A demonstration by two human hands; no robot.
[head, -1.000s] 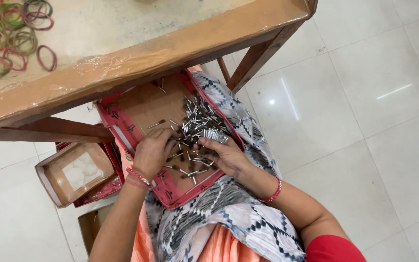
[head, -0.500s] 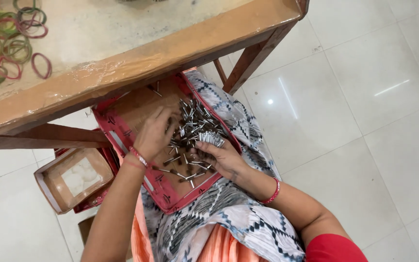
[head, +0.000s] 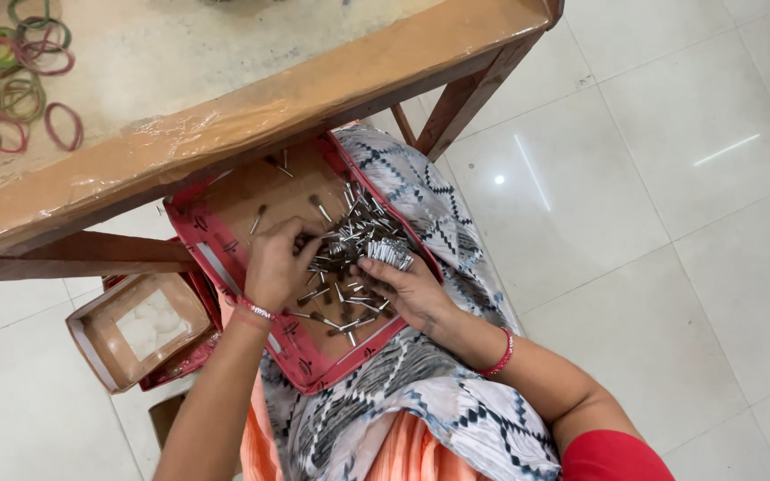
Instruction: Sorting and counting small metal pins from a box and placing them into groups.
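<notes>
Hands over metal pins, red tray

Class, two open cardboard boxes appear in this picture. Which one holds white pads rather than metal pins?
The small brown box on the floor at picture left holds white pads. The red-edged box on the person's lap holds loose metal pins instead.

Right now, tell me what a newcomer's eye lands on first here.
A heap of small metal pins fills a red-edged cardboard tray on the person's lap, with the left hand and right hand sorting in it. Coloured rubber bands lie on the wooden table above.
</notes>
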